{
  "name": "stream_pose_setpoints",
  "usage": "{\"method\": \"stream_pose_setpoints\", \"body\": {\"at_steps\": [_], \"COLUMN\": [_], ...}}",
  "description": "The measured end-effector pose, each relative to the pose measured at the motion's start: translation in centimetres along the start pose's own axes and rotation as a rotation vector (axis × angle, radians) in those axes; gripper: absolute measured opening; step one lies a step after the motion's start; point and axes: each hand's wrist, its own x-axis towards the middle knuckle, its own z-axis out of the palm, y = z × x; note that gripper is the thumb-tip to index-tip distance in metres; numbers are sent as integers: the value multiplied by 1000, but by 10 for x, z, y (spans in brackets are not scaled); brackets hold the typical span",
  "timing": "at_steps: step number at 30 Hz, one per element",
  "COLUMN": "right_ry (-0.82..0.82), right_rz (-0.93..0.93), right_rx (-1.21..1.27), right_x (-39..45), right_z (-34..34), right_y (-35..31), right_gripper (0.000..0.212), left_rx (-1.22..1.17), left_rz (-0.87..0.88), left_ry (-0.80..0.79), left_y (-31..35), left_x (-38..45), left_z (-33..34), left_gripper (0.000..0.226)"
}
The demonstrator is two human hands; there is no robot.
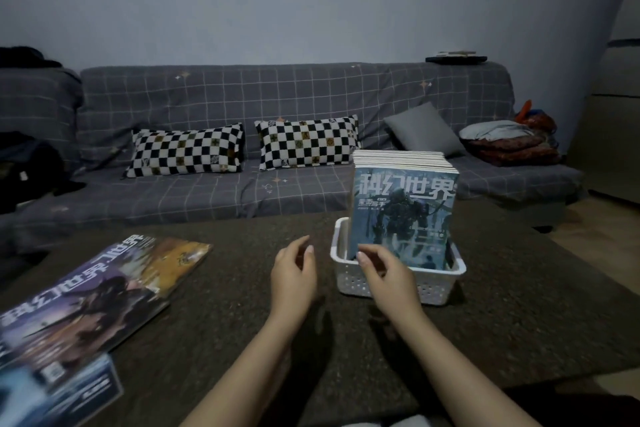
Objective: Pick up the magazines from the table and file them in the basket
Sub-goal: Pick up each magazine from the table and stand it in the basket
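My right hand [384, 270] rests at the near rim of the white basket [446, 284], fingers loosely curled against the bottom of the front magazine [403, 215], which stands upright with the others filed behind it. My left hand [294, 274] hovers just beside the basket, fingers relaxed, holding nothing. More magazines [93, 302] lie overlapped on the dark surface [519, 305], well to the left.

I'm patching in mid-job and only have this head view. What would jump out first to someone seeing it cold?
First, the blue magazine standing upright at the front of a full row in the white basket, right of centre on the table. The right hand is at the basket's near rim, fingertips by the cover's lower edge; the left hand hovers open beside it. More magazines lie flat at the table's near left.
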Motion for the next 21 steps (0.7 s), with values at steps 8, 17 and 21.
{"method": "stream_pose_setpoints", "body": {"at_steps": [8, 17, 21], "right_ry": [-323, -535, -578], "right_rz": [-28, -31, -32], "right_rx": [98, 90, 48], "right_x": [-57, -118, -128], "right_z": [124, 233, 262], "right_y": [-30, -61, -71], "right_gripper": [22, 24, 29], "left_rx": [213, 544, 587], "left_rz": [-129, -329, -432], "left_ry": [141, 314, 348], "left_y": [-70, -143, -167], "left_x": [-45, -91, -100], "left_z": [-118, -225, -254], "left_gripper": [25, 24, 33]}}
